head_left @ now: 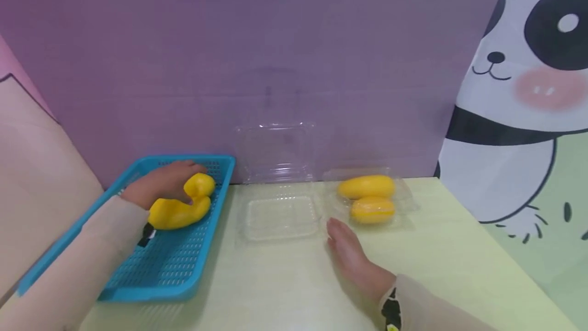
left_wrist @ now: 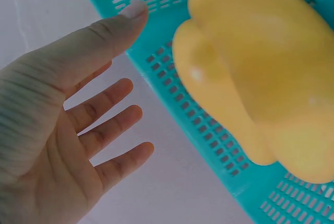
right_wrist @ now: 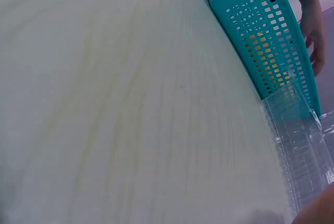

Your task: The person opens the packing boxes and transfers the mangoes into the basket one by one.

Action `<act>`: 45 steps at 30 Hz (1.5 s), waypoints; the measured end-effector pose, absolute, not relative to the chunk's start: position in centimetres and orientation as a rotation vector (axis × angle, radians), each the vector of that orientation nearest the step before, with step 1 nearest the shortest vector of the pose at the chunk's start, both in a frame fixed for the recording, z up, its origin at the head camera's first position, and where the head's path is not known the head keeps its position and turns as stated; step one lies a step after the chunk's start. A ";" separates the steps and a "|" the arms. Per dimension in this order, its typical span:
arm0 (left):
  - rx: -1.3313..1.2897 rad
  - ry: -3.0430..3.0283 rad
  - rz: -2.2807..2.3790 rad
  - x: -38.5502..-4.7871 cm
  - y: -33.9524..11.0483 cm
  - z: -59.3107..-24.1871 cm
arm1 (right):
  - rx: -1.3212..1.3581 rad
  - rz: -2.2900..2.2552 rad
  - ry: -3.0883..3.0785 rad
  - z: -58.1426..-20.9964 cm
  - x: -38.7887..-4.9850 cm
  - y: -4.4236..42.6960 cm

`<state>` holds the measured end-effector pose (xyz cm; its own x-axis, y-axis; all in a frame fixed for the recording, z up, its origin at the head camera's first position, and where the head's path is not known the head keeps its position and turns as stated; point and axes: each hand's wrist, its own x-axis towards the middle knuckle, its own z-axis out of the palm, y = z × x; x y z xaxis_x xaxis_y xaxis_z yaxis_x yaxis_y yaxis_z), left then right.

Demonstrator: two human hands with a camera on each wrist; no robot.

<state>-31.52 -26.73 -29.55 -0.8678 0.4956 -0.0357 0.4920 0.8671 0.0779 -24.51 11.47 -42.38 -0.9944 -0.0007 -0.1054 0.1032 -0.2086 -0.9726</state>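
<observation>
In the head view my left hand is over the blue basket, beside several yellow fruit-like pieces. The left wrist view shows that hand with fingers spread and thumb extended, apart from the yellow pieces. An open clear plastic box stands right of the basket, nothing in it, its lid raised. Just right of this box, my right hand has its fingers extended and holds nothing; whether it touches the table cannot be told.
Another clear container at the right holds two yellow pieces, one behind the other. A purple cloth hangs behind the pale table. A panda-printed cloth is on the right.
</observation>
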 end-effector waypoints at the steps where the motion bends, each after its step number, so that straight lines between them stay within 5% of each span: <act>1: 0.784 2.983 0.106 -31.6 -26.6 -29.4 | 0.125 -2.374 1.931 -42.3 -24.4 11.7; 24: 0.815 3.080 0.123 -31.3 -23.4 -27.3 | -0.081 -2.070 2.025 -40.6 -22.9 16.8; 45: 0.918 3.096 0.035 -31.5 -18.5 -26.3 | -0.667 -2.148 1.829 -37.6 -25.0 24.1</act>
<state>-31.52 -18.47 -26.32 -0.8349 0.5429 0.0904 0.5448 0.8386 -0.0044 -24.98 24.07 -37.58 -0.8665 -0.4638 0.1845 -0.1080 -0.1865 -0.9765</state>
